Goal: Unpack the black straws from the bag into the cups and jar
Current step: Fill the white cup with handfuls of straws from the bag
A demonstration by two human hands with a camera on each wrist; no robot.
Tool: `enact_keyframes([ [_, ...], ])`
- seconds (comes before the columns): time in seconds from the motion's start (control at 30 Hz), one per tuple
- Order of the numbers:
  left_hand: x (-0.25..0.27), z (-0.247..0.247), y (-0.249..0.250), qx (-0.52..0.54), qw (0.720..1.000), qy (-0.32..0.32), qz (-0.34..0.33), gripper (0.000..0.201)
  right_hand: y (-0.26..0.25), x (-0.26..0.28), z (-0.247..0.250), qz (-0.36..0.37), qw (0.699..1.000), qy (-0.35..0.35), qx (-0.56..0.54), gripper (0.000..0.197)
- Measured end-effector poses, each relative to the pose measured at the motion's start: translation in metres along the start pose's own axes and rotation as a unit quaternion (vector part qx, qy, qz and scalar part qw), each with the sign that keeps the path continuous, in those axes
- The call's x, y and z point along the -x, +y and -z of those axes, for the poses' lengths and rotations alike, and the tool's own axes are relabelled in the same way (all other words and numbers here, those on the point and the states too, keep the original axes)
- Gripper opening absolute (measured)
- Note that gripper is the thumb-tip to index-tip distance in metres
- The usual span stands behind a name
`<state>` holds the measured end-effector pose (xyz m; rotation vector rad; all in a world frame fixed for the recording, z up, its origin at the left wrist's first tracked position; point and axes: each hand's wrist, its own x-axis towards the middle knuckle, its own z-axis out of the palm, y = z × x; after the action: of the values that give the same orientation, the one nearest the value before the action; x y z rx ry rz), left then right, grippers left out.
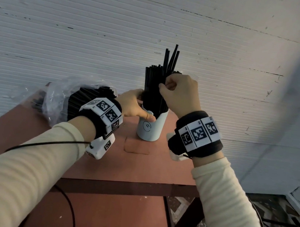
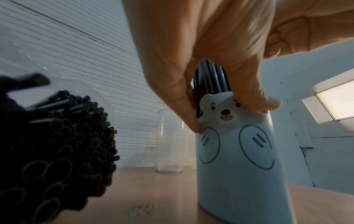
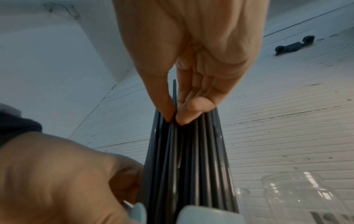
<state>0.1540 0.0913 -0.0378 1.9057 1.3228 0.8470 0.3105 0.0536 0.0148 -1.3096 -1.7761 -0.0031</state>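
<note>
A pale blue bear-face cup (image 1: 149,127) (image 2: 235,159) stands on the reddish table (image 1: 138,165), packed with upright black straws (image 1: 152,87) (image 3: 189,159). My left hand (image 1: 134,107) (image 2: 191,68) grips the cup's rim, thumb on the front and fingers at its side. My right hand (image 1: 178,94) (image 3: 176,119) pinches a few straws between thumb and fingertips; those straws stick up higher than the others. A clear plastic bag (image 1: 59,97) lying to the left holds a thick bundle of black straws (image 1: 88,99) (image 2: 63,144).
A clear glass cup (image 2: 169,141) stands behind the bear cup, and a clear jar (image 3: 306,195) lies at the right in the right wrist view. A ribbed white wall (image 1: 99,30) backs the table. The table's front edge (image 1: 126,186) is near my arms.
</note>
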Motion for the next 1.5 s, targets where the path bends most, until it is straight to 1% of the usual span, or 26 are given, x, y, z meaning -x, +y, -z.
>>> enact_keyframes([
  [0.1,0.0,0.002,0.001,-0.006,1.0,-0.011,0.001,0.102,0.005,0.002,0.002,0.001,0.999,-0.041,0.032,0.022],
  [0.17,0.001,0.003,0.003,-0.012,1.0,-0.017,0.007,0.102,0.008,0.008,-0.001,-0.008,0.997,-0.054,0.048,0.03],
  [0.27,-0.001,0.003,0.005,-0.022,1.0,-0.016,0.013,0.09,0.011,0.015,-0.009,-0.025,0.995,-0.075,0.053,0.04],
  [0.33,-0.002,0.003,0.005,-0.009,1.0,-0.017,0.014,0.097,0.012,0.02,-0.011,-0.036,0.994,-0.09,0.053,0.038],
  [0.4,-0.002,0.002,0.003,0.001,1.0,-0.017,0.012,0.104,0.013,0.023,-0.007,-0.04,0.993,-0.108,0.038,0.028],
  [0.47,-0.003,0.002,0.002,0.001,1.0,-0.018,0.012,0.1,0.012,0.025,0.001,-0.038,0.993,-0.111,0.022,0.016],
  [0.5,-0.003,0.002,0.001,-0.003,1.0,-0.017,0.012,0.094,0.012,0.025,0.004,-0.041,0.995,-0.096,0.009,0.013],
  [0.57,-0.005,0.001,-0.002,-0.005,1.0,-0.014,0.004,0.083,0.009,0.023,0.01,-0.049,0.998,-0.032,-0.036,0.012],
  [0.63,-0.006,0.001,-0.006,0.003,1.0,-0.013,-0.001,0.08,0.005,0.018,0.012,-0.05,0.996,0.038,-0.071,0.014],
  [0.67,-0.007,0.001,-0.006,0.002,1.0,-0.012,-0.002,0.082,0.003,0.016,0.012,-0.051,0.994,0.059,-0.07,0.014],
  [0.8,-0.007,0.0,-0.007,0.0,1.0,-0.007,-0.002,0.098,-0.001,0.01,0.009,-0.069,0.993,0.088,-0.043,0.011],
  [0.83,-0.007,0.0,-0.007,-0.001,1.0,-0.007,-0.003,0.098,-0.001,0.008,0.008,-0.076,0.992,0.09,-0.037,0.012],
  [0.93,-0.008,0.0,-0.007,-0.011,1.0,-0.008,-0.002,0.084,-0.002,0.004,0.004,-0.095,0.991,0.092,-0.008,0.016],
  [1.07,-0.01,-0.001,-0.008,-0.016,1.0,-0.003,-0.003,0.081,-0.003,0.002,0.002,-0.085,0.993,0.078,0.017,0.015],
  [1.2,-0.011,-0.001,-0.009,-0.008,1.0,-0.004,-0.002,0.081,-0.001,0.003,0.006,-0.069,0.996,0.056,0.012,0.012],
  [1.3,-0.01,-0.001,-0.008,-0.002,1.0,-0.005,0.002,0.086,0.002,0.0,0.009,-0.067,0.997,0.037,0.011,0.014],
  [1.37,-0.007,-0.001,-0.005,-0.001,1.0,-0.009,0.006,0.09,0.002,-0.001,0.008,-0.062,0.998,0.01,0.018,0.016],
  [1.47,-0.007,0.0,-0.004,-0.004,1.0,-0.017,0.006,0.103,0.003,0.004,0.001,-0.056,0.997,-0.033,0.038,0.016],
  [1.5,-0.008,0.001,-0.004,-0.009,1.0,-0.019,0.002,0.104,0.004,0.006,-0.002,-0.057,0.997,-0.04,0.042,0.016],
])
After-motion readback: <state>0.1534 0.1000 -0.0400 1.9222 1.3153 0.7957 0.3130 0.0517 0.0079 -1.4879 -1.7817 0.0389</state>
